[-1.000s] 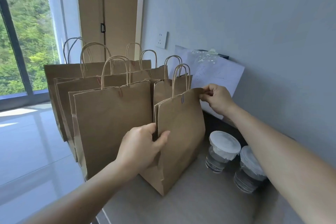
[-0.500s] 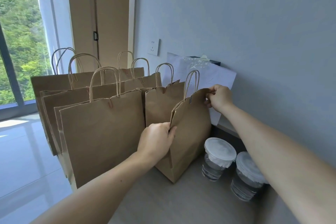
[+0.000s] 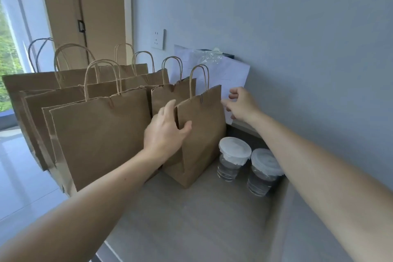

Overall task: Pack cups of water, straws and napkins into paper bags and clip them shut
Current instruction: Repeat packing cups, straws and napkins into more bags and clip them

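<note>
The small bag stands on the counter beside two cups, the left hand holds its side edge, the right hand is open and empty near its top corner, so I think it should be set down gently and straight.

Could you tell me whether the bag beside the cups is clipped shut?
Shut: the top edges of the bag lie flat together, pinned by what looks like a small clip.
</note>
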A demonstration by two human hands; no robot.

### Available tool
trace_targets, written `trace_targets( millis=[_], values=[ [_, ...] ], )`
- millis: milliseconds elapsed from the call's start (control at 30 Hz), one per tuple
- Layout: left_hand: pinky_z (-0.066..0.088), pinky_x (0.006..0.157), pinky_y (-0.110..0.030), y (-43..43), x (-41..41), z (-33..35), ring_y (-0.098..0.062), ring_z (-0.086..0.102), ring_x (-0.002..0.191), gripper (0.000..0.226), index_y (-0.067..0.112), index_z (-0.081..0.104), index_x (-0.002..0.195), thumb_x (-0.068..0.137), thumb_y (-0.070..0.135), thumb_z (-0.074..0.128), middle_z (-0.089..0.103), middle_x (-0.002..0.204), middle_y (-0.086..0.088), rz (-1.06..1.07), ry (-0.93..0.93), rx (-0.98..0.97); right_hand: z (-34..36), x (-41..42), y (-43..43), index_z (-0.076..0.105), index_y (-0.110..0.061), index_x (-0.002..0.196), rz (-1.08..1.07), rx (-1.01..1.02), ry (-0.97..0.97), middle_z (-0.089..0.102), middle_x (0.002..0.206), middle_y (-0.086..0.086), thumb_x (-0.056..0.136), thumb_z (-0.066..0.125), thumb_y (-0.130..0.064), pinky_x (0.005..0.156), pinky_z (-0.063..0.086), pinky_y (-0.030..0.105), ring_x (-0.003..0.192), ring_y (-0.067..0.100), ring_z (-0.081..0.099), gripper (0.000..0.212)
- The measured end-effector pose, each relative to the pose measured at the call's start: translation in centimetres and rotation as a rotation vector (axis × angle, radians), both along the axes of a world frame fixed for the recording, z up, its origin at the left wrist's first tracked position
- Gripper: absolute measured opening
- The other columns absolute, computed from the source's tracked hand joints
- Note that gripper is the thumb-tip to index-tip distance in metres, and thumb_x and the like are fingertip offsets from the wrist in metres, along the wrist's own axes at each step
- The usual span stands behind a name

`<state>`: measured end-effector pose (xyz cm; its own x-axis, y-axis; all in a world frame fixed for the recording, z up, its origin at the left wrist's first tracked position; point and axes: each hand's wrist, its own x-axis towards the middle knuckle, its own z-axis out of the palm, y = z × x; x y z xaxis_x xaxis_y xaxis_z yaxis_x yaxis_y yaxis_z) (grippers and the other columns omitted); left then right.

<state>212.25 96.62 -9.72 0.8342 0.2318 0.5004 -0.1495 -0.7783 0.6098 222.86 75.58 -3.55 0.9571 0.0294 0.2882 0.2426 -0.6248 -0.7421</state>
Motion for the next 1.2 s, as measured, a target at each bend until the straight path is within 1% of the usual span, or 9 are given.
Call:
trace_targets(
  millis=[67, 133, 200, 300, 500, 700, 933, 1033, 1200],
  values=[
    [0.034, 0.105, -0.042, -1.0, -0.3, 1.3, -0.026, 0.037, 0.136, 0.079, 0.021, 0.027, 0.152, 0.087, 0.048, 0.063, 0.041, 0.149, -0.003, 0.032, -0.092, 0.046, 0.2, -2.1, -1.4, 0.041, -0.01, 0.143, -0.006, -0.095, -0.018, 0.048, 0.144, 0.007, 0.091, 0.068, -0.03, 0.096, 0.051, 0.047, 0.124, 0.024, 0.053, 0.061],
    [0.022, 0.114, -0.046, -2.3, -0.7, 2.7, -0.027, 0.026, 0.143, 0.081, 0.019, 0.025, 0.152, 0.085, 0.045, 0.064, 0.034, 0.154, -0.005, 0.044, -0.192, 0.152, 0.4, -4.2, -3.2, 0.042, -0.011, 0.143, -0.034, -0.175, -0.036, 0.048, 0.146, 0.005, 0.092, 0.067, -0.034, 0.102, 0.046, 0.043, 0.129, 0.022, 0.049, 0.062],
    [0.015, 0.116, -0.048, -4.2, -1.3, 3.6, -0.027, 0.018, 0.146, 0.078, 0.02, 0.029, 0.149, 0.082, 0.042, 0.062, 0.03, 0.155, -0.004, 0.021, -0.263, 0.302, 0.5, -6.3, -5.3, 0.044, -0.013, 0.142, -0.071, -0.24, -0.049, 0.048, 0.146, 0.003, 0.092, 0.066, -0.038, 0.107, 0.04, 0.037, 0.132, 0.021, 0.047, 0.061],
    [0.014, 0.116, -0.049, -8.1, -2.8, 4.2, -0.027, 0.013, 0.149, 0.072, 0.019, 0.032, 0.146, 0.083, 0.043, 0.057, 0.029, 0.156, -0.004, -0.095, -0.21, 0.436, 0.5, -9.7, -8.6, 0.046, -0.012, 0.141, -0.109, -0.253, -0.053, 0.049, 0.146, 0.003, 0.091, 0.065, -0.041, 0.109, 0.039, 0.037, 0.13, 0.02, 0.05, 0.06],
    [0.023, 0.111, -0.047, -17.1, -6.0, 4.7, -0.025, 0.019, 0.145, 0.062, 0.016, 0.042, 0.14, 0.088, 0.047, 0.053, 0.032, 0.153, -0.005, -0.283, -0.036, 0.576, -1.0, -17.3, -17.4, 0.047, -0.012, 0.14, -0.217, -0.319, -0.072, 0.048, 0.147, 0.005, 0.092, 0.063, -0.044, 0.11, 0.036, 0.034, 0.134, 0.021, 0.046, 0.06],
    [0.024, 0.113, -0.045, -29.6, -10.6, 5.0, -0.024, 0.022, 0.145, 0.071, 0.021, 0.036, 0.148, 0.086, 0.051, 0.055, 0.031, 0.156, -0.003, -0.459, 0.022, 0.658, -3.2, -26.2, -28.0, 0.047, -0.016, 0.14, -0.341, -0.355, -0.005, 0.045, 0.147, 0.003, 0.091, 0.062, -0.049, 0.106, 0.038, 0.036, 0.133, 0.022, 0.045, 0.062],
    [0.026, 0.112, -0.046, -41.9, -15.5, 0.5, -0.025, 0.024, 0.144, 0.071, 0.021, 0.034, 0.149, 0.089, 0.054, 0.053, 0.031, 0.157, -0.004, -0.594, 0.1, 0.746, -7.6, -34.0, -38.2, 0.047, -0.02, 0.139, -0.438, -0.352, 0.157, 0.042, 0.147, -0.001, 0.089, 0.061, -0.053, 0.103, 0.041, 0.037, 0.131, 0.02, 0.044, 0.062],
    [0.028, 0.111, -0.046, -45.0, -16.6, -1.5, -0.026, 0.027, 0.143, 0.07, 0.02, 0.035, 0.148, 0.089, 0.053, 0.053, 0.032, 0.156, -0.004, -0.644, 0.15, 0.78, -9.3, -36.1, -41.3, 0.046, -0.02, 0.14, -0.476, -0.335, 0.221, 0.04, 0.147, -0.001, 0.089, 0.06, -0.053, 0.1, 0.04, 0.036, 0.132, 0.021, 0.044, 0.063],
    [0.03, 0.111, -0.045, -48.8, -16.7, -4.1, -0.026, 0.029, 0.141, 0.068, 0.018, 0.036, 0.147, 0.09, 0.051, 0.053, 0.035, 0.153, -0.005, -0.742, 0.218, 0.824, -12.2, -38.7, -45.0, 0.046, -0.02, 0.141, -0.544, -0.313, 0.322, 0.038, 0.148, 0.0, 0.088, 0.061, -0.053, 0.103, 0.038, 0.037, 0.135, 0.021, 0.039, 0.064]
  ],
)
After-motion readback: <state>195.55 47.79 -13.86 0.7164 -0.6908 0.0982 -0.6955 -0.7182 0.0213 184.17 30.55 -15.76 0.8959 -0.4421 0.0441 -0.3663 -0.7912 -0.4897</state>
